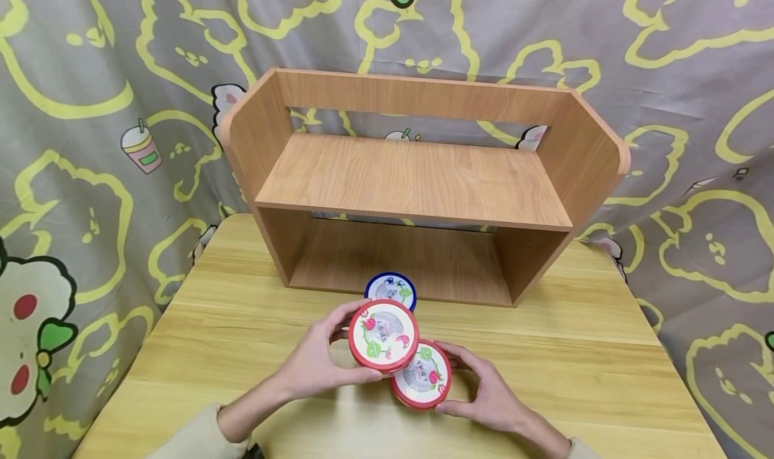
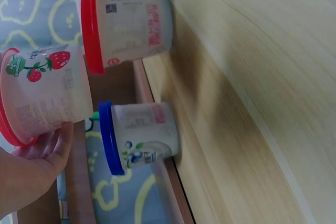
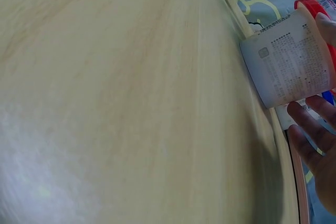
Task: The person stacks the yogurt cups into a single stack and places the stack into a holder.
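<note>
A left hand (image 1: pixel 317 361), thumb and fingers curved round its sides, grips a red-lidded strawberry tub (image 1: pixel 383 335) held clear of the surface (image 1: pixel 580 365), as the left wrist view shows. At its side a right hand (image 1: pixel 484 392) holds a second strawberry tub (image 1: pixel 422 376) between thumb and fingers; whether its base rests on the surface or hangs just above it, the pictures do not settle. From the head view, the raised tub's lid overlaps the edge of its neighbor's.

Just beyond, a blue-lidded blueberry tub (image 1: pixel 392 287) stands upright on the surface, touched by neither hand and partly hidden behind the raised tub, near the front of a two-level wooden shelf (image 1: pixel 411 177). Behind it all hangs a gray curtain (image 1: pixel 695 56) with yellow cartoon outlines.

The step in hand looks to be the positioning of the three tubs in front of the shelf, one held high and one low. The next move appears to call for a steady left grip, the raised tub kept level and clear of the blue lid, while the right hand steadies its own tub.
</note>
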The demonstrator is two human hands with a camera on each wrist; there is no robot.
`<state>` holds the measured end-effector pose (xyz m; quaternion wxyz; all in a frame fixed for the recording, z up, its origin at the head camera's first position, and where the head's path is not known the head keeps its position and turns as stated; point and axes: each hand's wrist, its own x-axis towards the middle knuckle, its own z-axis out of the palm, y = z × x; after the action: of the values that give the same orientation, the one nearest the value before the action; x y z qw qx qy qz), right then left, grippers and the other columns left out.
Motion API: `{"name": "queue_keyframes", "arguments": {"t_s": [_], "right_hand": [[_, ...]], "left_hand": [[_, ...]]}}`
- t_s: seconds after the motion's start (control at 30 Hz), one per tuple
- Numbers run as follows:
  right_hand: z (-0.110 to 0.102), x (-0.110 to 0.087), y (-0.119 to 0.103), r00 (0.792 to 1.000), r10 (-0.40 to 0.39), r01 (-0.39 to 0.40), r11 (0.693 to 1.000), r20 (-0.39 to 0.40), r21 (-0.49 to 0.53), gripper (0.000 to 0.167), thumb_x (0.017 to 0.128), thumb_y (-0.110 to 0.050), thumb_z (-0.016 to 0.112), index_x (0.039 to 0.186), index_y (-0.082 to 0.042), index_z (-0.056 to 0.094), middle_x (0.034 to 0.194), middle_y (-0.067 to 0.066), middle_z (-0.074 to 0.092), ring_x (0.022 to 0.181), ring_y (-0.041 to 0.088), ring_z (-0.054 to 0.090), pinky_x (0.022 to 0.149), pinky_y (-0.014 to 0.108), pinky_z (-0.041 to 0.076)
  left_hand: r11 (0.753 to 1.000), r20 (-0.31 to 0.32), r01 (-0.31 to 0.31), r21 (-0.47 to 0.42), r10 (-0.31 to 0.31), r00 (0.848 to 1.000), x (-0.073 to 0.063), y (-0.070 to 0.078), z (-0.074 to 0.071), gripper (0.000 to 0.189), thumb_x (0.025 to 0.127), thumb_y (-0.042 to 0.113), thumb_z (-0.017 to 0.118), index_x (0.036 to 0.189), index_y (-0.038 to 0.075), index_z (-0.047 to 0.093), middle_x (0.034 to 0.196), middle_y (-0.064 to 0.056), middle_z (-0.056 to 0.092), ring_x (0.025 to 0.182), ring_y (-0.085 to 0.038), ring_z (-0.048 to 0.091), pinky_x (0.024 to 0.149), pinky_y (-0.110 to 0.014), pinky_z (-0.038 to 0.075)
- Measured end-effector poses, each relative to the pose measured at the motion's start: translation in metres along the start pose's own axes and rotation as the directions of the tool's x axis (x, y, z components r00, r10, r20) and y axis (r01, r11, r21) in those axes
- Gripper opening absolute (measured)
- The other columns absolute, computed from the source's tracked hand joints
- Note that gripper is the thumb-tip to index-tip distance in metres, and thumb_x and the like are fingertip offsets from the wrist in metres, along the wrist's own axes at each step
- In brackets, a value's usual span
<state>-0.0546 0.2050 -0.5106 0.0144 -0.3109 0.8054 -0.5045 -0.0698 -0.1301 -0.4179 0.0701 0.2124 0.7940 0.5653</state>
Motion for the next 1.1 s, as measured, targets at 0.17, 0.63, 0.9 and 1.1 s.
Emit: {"name": "queue_keyframes", "arguments": {"t_s": [0.17, 0.63, 0.9, 1.1], "right_hand": [[0.000, 0.001, 0.000, 1.000, -0.009, 0.009, 1.000, 0.000, 0.005, 0.088, 0.079, -0.020, 0.094, 0.155, -0.014, 0.050, 0.136, 0.005, 0.070, 0.117, 0.008, 0.067, 0.101, 0.028, 0.057], [0.000, -0.002, 0.001, 0.999, 0.048, -0.048, 0.999, 0.005, -0.019, 0.081, 0.080, -0.022, 0.094, 0.150, -0.017, 0.053, 0.129, -0.002, 0.073, 0.113, 0.007, 0.069, 0.102, 0.029, 0.059], [-0.001, -0.003, 0.001, 0.998, 0.064, -0.064, 0.997, 0.002, -0.039, 0.079, 0.081, -0.025, 0.093, 0.149, -0.021, 0.054, 0.135, -0.002, 0.072, 0.121, 0.008, 0.068, 0.107, 0.028, 0.056], [-0.001, -0.003, 0.001, 0.995, 0.095, -0.096, 0.992, -0.021, -0.079, 0.082, 0.080, -0.032, 0.094, 0.151, -0.025, 0.054, 0.148, 0.000, 0.066, 0.138, 0.008, 0.060, 0.117, 0.026, 0.047]], "left_hand": [[1.000, 0.011, -0.014, -0.014, 0.014, 1.000, 0.002, 0.002, 0.007, 0.092, 0.076, 0.029, 0.097, 0.154, 0.023, 0.048, 0.141, 0.002, 0.066, 0.123, -0.011, 0.063, 0.104, -0.027, 0.058], [0.997, 0.083, -0.048, -0.066, 0.053, 0.995, 0.009, 0.005, 0.031, 0.095, 0.074, 0.025, 0.098, 0.154, 0.027, 0.048, 0.141, 0.008, 0.066, 0.124, -0.008, 0.064, 0.105, -0.027, 0.058], [0.995, 0.108, -0.064, -0.072, 0.072, 0.991, 0.010, 0.006, 0.038, 0.096, 0.074, 0.025, 0.098, 0.156, 0.024, 0.047, 0.145, 0.006, 0.064, 0.125, -0.008, 0.063, 0.106, -0.027, 0.058], [0.996, 0.135, -0.039, -0.085, 0.050, 0.990, 0.012, 0.006, 0.042, 0.097, 0.073, 0.026, 0.099, 0.156, 0.024, 0.048, 0.145, 0.011, 0.064, 0.130, -0.008, 0.062, 0.109, -0.028, 0.056]]}}
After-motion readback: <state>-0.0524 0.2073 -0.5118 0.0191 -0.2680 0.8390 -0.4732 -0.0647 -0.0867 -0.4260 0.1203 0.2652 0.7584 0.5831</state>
